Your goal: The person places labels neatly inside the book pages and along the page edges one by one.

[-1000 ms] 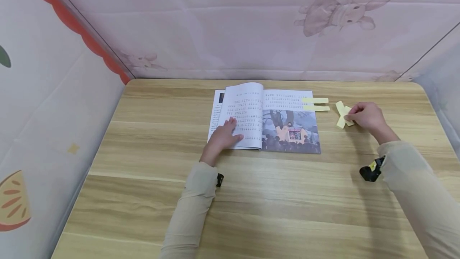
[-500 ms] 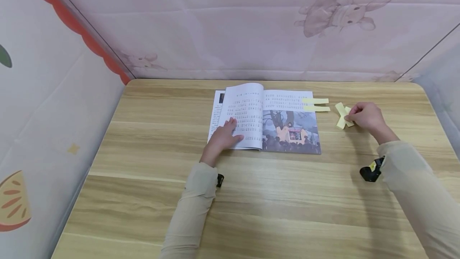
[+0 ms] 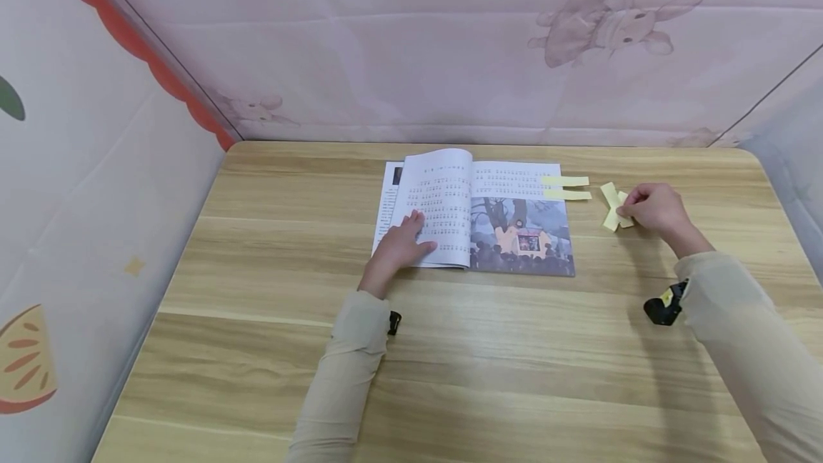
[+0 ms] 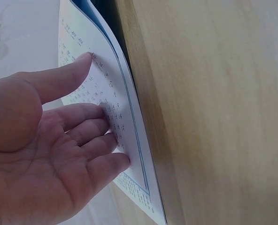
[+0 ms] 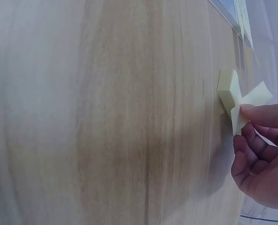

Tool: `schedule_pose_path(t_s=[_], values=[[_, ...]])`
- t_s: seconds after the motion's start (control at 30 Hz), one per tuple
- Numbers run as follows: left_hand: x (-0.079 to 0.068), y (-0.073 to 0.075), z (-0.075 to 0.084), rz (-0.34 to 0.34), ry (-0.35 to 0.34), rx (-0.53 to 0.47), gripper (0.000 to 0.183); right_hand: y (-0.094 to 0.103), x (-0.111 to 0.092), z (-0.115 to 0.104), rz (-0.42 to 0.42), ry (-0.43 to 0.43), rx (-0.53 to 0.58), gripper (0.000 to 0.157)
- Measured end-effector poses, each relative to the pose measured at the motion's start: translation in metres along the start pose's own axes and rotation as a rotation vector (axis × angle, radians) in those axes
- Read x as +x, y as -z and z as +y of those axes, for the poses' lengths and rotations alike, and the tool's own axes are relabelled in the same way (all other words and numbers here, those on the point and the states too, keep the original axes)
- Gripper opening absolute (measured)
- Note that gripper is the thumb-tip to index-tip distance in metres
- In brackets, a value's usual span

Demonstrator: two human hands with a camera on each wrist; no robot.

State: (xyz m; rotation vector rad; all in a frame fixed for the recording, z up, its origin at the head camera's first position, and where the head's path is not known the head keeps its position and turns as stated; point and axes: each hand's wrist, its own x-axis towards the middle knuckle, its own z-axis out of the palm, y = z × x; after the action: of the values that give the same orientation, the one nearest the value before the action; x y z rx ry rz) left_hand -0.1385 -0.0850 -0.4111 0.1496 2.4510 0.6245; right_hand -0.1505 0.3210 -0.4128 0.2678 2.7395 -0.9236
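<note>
An open book point(image 3: 521, 234) lies on the table, with text on the left page and a dark picture on the right one. My left hand point(image 3: 397, 245) rests on the left page, fingertips point(image 4: 121, 161) touching the paper in the left wrist view. Two yellow sticky strips point(image 3: 574, 181) stick out past the book's right edge. Right of the book, my right hand point(image 3: 659, 207) pinches yellow sticky notes point(image 3: 609, 196) that cross in an X. In the right wrist view, a thick pad of notes point(image 5: 226, 89) shows beside a crossing piece point(image 5: 257, 94) near the thumb.
The wooden table point(image 3: 501, 377) reaches back to a pink wall covering point(image 3: 411, 77) printed with rabbits. A white covering point(image 3: 83, 198) with a red scalloped border stands at the left. Black wrist devices point(image 3: 664, 306) sit at both sleeves.
</note>
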Motion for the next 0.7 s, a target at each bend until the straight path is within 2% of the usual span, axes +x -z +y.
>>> schedule_pose_path(t_s=[0.37,0.7], values=[[-0.0012,0.0002,0.0001,0.001,-0.014,0.012,0.066,-0.0002,-0.0006,-0.0005,-0.003,0.007,-0.014,0.017],[-0.0017,0.0012,-0.0001,0.008,-0.028,0.018,0.066,0.0032,-0.0012,-0.0010,-0.056,0.001,-0.013,0.018]])
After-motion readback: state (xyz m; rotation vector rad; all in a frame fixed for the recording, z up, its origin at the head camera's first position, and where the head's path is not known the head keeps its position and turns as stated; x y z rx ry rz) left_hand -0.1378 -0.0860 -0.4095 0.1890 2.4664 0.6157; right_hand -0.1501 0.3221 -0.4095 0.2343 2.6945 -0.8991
